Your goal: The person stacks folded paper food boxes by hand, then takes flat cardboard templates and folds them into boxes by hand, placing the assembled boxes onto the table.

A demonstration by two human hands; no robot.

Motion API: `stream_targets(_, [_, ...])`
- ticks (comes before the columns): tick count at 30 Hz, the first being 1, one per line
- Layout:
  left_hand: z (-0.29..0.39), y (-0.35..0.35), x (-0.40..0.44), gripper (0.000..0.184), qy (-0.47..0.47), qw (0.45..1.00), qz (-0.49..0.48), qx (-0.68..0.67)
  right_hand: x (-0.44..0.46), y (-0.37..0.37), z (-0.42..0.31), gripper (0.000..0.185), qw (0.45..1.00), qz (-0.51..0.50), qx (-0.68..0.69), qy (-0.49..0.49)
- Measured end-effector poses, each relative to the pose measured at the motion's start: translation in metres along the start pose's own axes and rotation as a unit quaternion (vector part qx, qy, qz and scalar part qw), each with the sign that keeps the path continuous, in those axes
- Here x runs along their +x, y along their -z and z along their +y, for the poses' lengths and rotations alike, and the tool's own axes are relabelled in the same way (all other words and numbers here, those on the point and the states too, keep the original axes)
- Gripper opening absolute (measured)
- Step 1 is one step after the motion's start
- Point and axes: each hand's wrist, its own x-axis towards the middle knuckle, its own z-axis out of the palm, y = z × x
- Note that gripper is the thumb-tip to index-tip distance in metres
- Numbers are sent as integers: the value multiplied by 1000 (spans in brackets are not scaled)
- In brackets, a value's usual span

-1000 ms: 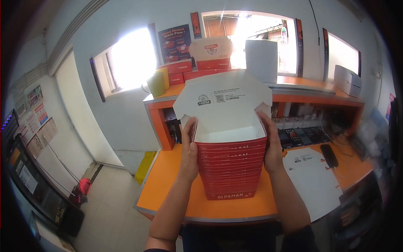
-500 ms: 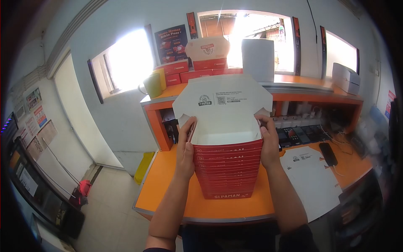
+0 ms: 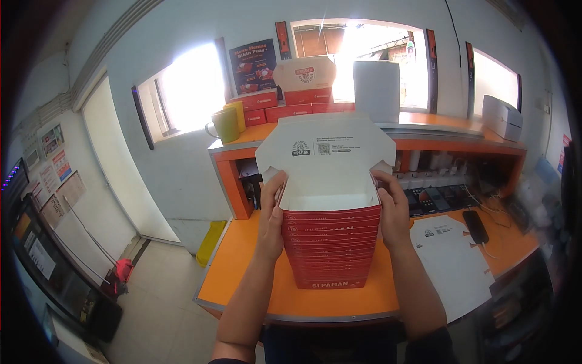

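A tall stack of nested red boxes (image 3: 332, 249) stands upright on the orange table (image 3: 233, 261). The top box is open, its white printed lid (image 3: 327, 142) raised at the back and its white inside showing. My left hand (image 3: 273, 218) grips the upper left side of the stack, fingers wrapped on the edge of the top box. On the opposite side, my right hand (image 3: 393, 209) holds the upper right edge in the same way. Flat white box sheets (image 3: 451, 267) lie to the right of my right forearm.
Behind the stack, an orange shelf (image 3: 242, 134) bears a green mug (image 3: 227, 126), red boxes (image 3: 288, 112) and a white upright object (image 3: 376, 91). At the right are phones (image 3: 433, 199), a black phone (image 3: 474, 227) with a cable, and a white device (image 3: 502, 118).
Both hands keep their hold on the sides of the stack, and the top of the stack sits slightly lower in view. The camera view has shifted a little.
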Motion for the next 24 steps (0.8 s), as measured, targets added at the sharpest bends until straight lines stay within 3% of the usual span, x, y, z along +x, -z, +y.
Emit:
stream_targets(1, [4,4,1,67,-14,999,6,29,1,1,-4,36,1000,12,-23,13])
stream_targets(4, [18,11,0,42,-40,995,42,82,8,15,-45,29,929,1,-276,246])
stream_targets(7, [26,12,-8,20,-5,995,97,37,21,10,-82,21,921,-138,-245,271])
stream_targets(9, [29,4,-14,10,61,991,116,-38,28,-7,-100,19,915,-238,-248,212])
stream_targets(14, [28,-1,-16,6,86,985,137,-59,47,-58,-106,22,838,-432,-305,135])
stream_targets(24, [28,-2,-14,8,73,985,113,-107,64,-75,-105,22,820,-487,-286,87])
